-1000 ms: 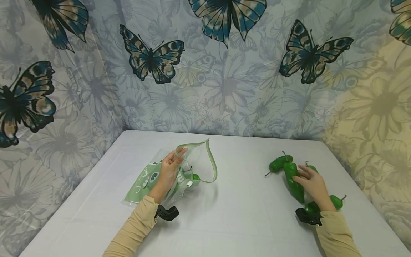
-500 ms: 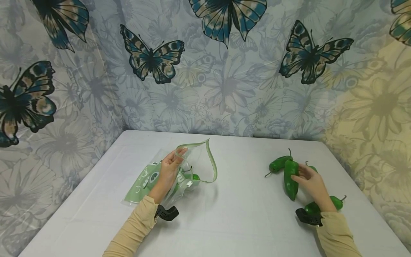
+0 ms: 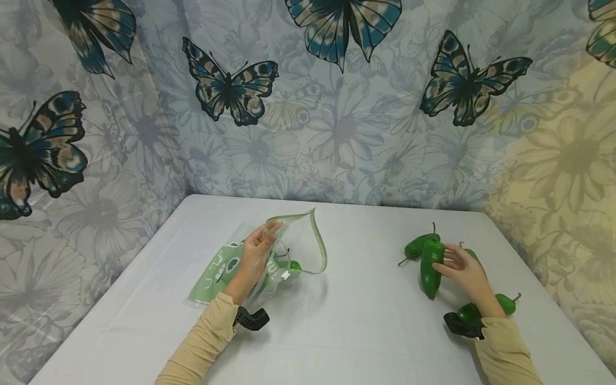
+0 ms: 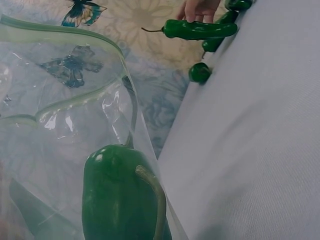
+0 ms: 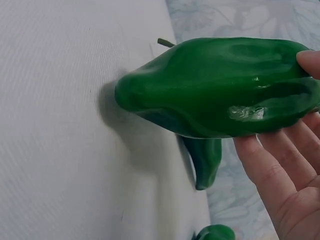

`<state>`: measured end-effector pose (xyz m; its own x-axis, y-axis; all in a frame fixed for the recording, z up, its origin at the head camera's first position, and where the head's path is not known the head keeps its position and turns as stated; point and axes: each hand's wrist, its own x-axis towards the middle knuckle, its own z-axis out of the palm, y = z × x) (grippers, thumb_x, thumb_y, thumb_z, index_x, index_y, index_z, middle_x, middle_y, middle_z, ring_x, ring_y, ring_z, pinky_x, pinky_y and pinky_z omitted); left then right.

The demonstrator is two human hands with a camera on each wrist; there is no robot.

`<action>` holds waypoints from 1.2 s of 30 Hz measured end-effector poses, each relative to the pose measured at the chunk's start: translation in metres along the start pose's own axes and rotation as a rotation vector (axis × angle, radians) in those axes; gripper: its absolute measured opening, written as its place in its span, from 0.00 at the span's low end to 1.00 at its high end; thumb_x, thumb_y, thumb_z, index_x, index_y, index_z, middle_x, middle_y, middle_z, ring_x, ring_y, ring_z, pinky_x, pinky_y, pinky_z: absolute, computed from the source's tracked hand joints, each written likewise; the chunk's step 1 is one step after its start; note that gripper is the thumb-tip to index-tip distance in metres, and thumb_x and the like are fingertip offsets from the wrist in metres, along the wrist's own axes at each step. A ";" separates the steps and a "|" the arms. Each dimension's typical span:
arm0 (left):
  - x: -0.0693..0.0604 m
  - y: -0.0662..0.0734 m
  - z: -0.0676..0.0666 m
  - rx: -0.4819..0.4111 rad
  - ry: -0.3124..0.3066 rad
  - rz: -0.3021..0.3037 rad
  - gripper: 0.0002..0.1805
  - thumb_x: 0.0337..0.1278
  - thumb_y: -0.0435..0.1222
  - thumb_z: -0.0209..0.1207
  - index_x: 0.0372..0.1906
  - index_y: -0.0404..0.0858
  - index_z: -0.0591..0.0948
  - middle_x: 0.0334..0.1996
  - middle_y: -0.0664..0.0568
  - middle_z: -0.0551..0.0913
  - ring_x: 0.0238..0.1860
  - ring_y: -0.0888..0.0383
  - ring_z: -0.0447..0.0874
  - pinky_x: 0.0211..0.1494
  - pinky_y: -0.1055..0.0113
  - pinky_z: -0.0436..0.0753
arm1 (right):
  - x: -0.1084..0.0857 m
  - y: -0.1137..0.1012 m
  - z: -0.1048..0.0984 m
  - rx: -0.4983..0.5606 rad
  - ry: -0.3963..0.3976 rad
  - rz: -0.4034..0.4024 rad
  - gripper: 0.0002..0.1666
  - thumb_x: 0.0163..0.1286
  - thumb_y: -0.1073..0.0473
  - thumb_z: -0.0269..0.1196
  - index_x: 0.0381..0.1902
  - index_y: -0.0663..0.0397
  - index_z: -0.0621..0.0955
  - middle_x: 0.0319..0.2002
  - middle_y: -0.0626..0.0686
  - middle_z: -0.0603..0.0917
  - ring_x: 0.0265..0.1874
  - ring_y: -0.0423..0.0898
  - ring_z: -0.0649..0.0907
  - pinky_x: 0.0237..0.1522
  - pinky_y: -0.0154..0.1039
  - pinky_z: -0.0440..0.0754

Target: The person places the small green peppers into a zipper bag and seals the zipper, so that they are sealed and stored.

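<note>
My left hand [image 3: 254,255] pinches the rim of a clear plastic zip bag [image 3: 320,247] with a green edge, its mouth spread wide. Inside the bag lies a green pepper [image 4: 120,195], seen closely in the left wrist view with curved stems by it. On the right side, my right hand [image 3: 466,271] grips a long green pepper [image 3: 431,269], thumb on one side and fingers on the other. That pepper stands nearly upright, stem up; the right wrist view shows its tip [image 5: 127,92] close to the white surface.
More green peppers lie on the white table [image 3: 356,321]: one behind the held pepper [image 3: 416,247], one beyond the right hand [image 3: 472,253], and green pepper parts [image 3: 507,303] by the right wrist. A flat green printed bag part [image 3: 212,278] lies under the left arm.
My right hand has taken hold of the long pepper, raised it from slanting to nearly upright, and shifted it slightly left. The left hand and bag stay nearly still.
</note>
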<state>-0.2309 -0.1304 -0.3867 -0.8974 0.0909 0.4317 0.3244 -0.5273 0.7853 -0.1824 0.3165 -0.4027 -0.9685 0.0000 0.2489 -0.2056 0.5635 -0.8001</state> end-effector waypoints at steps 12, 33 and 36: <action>0.000 -0.001 -0.001 0.006 -0.016 0.013 0.18 0.45 0.41 0.64 0.45 0.42 0.78 0.45 0.55 0.80 0.63 0.50 0.56 0.64 0.52 0.47 | -0.001 -0.011 0.001 0.000 -0.004 0.028 0.40 0.61 0.56 0.62 0.62 0.74 0.57 0.48 0.68 0.71 0.36 0.20 0.70 0.33 0.23 0.74; 0.000 -0.002 -0.002 0.006 -0.014 0.021 0.19 0.46 0.42 0.63 0.45 0.42 0.78 0.45 0.55 0.80 0.63 0.52 0.58 0.64 0.48 0.44 | 0.000 -0.014 0.010 -0.129 0.105 -0.157 0.23 0.55 0.61 0.67 0.47 0.67 0.74 0.33 0.57 0.79 0.32 0.26 0.74 0.29 0.26 0.73; 0.000 -0.002 -0.002 0.005 -0.017 0.012 0.19 0.45 0.42 0.64 0.45 0.42 0.78 0.45 0.55 0.80 0.63 0.52 0.57 0.64 0.49 0.44 | -0.002 -0.017 0.012 -0.119 0.118 -0.125 0.22 0.55 0.61 0.67 0.45 0.66 0.74 0.32 0.55 0.79 0.31 0.27 0.74 0.28 0.26 0.73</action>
<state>-0.2322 -0.1310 -0.3887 -0.8883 0.0985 0.4486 0.3366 -0.5247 0.7819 -0.1791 0.2974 -0.3963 -0.9120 0.0173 0.4099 -0.2979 0.6589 -0.6907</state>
